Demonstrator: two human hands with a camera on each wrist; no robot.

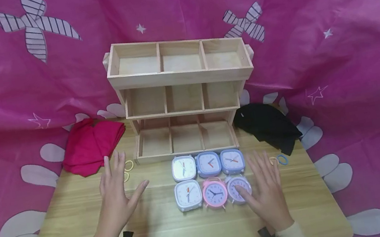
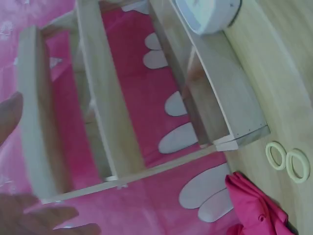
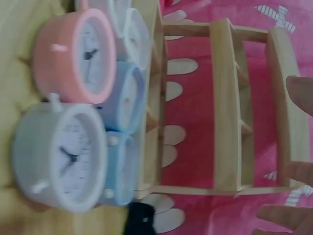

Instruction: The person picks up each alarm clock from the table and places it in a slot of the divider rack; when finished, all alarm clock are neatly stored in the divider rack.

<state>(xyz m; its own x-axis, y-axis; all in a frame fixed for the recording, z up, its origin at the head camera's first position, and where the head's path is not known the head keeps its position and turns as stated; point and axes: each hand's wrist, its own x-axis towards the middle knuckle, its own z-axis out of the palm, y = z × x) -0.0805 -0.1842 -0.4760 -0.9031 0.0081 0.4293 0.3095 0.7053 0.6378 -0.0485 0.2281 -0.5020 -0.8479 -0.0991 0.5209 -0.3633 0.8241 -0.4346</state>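
My left hand [image 1: 115, 202] hovers over the left of the table, fingers spread, holding nothing. My right hand [image 1: 270, 197] is likewise spread at the right, its thumb overlapping the round lavender alarm clock [image 1: 236, 198] in the head view. Beside that clock is a round pink alarm clock [image 1: 215, 193], then a squarish white clock [image 1: 188, 195]. Behind them sit another white clock [image 1: 184, 168] and two blue clocks [image 1: 208, 164]. The clocks form two rows of three, faces up in the head view. Just behind stands a three-tier wooden rack [image 1: 179, 77].
Each rack tier has three compartments. Red cloth [image 1: 90, 145] lies left of the rack, black cloth [image 1: 268, 124] right. Two yellow rings [image 1: 128, 161] are near my left hand; a blue ring [image 1: 286, 159] and a pale ring are beyond my right. A pink curtain [image 1: 171, 4] hangs behind.
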